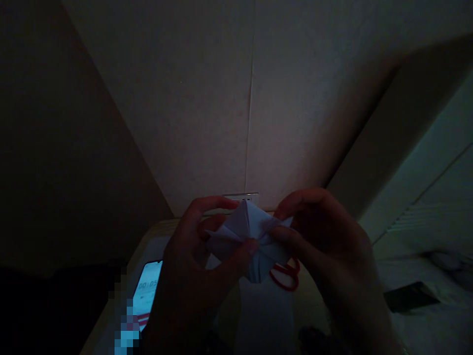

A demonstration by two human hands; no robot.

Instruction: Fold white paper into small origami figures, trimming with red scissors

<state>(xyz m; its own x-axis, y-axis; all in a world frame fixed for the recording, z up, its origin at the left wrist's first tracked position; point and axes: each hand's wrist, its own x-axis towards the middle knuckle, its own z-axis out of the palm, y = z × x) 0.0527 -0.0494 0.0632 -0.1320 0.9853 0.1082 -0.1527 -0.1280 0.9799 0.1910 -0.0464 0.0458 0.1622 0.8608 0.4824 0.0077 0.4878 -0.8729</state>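
Observation:
In dim light both hands hold a folded white paper piece with several creased flaps, lifted above a small table. My left hand pinches its left side, thumb pressed on the paper's middle and forefinger curled over the top. My right hand grips the right flaps between fingers and thumb. The lower tip of the paper points down between the two hands.
A lit phone showing a timer lies on the pale table at lower left. Red-handled scissors lie under the paper. A dark flat object rests at right. A light wall rises behind.

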